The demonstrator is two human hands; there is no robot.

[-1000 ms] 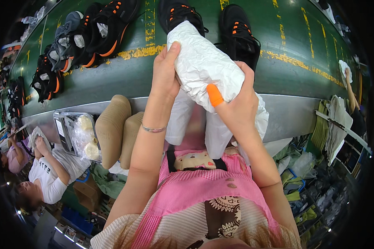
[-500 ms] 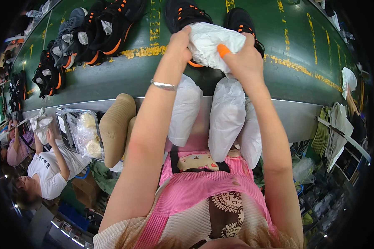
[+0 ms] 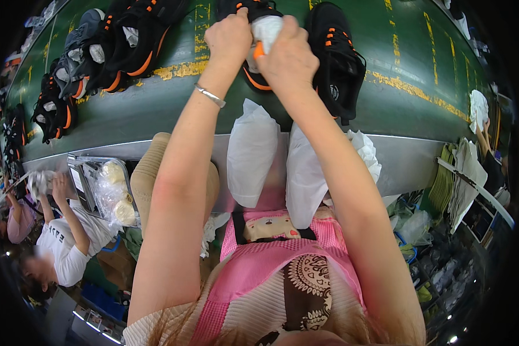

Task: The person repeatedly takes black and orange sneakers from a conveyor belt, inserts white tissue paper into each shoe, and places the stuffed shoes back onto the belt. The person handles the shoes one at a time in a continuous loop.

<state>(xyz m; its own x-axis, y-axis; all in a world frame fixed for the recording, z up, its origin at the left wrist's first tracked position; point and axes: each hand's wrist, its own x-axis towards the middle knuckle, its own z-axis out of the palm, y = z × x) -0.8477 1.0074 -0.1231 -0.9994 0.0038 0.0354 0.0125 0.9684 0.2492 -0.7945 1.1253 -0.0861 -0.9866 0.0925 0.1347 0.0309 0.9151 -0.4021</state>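
A black sneaker [image 3: 256, 79] with orange accents stands at the top middle, partly covered by my hands. My left hand [image 3: 229, 39] is closed at the sneaker's upper, by the tongue and laces; its fingertips are partly hidden. Crumpled white paper [image 3: 267, 30] bulges from the shoe opening. Gripping that paper is my right hand [image 3: 291, 57], an orange cover on its thumb. Just right stands a second black sneaker [image 3: 336, 63], its opening unfilled and insole showing. Nearer me, white paper-covered forms [image 3: 251, 155] stand along the table's front edge.
Several paper-stuffed sneakers [image 3: 134, 43] line the green belt [image 3: 406, 106] at left. Tan foot forms [image 3: 151, 173] and a tray [image 3: 83, 184] with tape rolls sit at the front left. A co-worker [image 3: 69, 236] handles paper at far left; another hand [image 3: 484, 135] holds paper at far right.
The white paper has moved from above the sneakers into the left one's opening. Both hands have moved up and left with it, uncovering the right sneaker.
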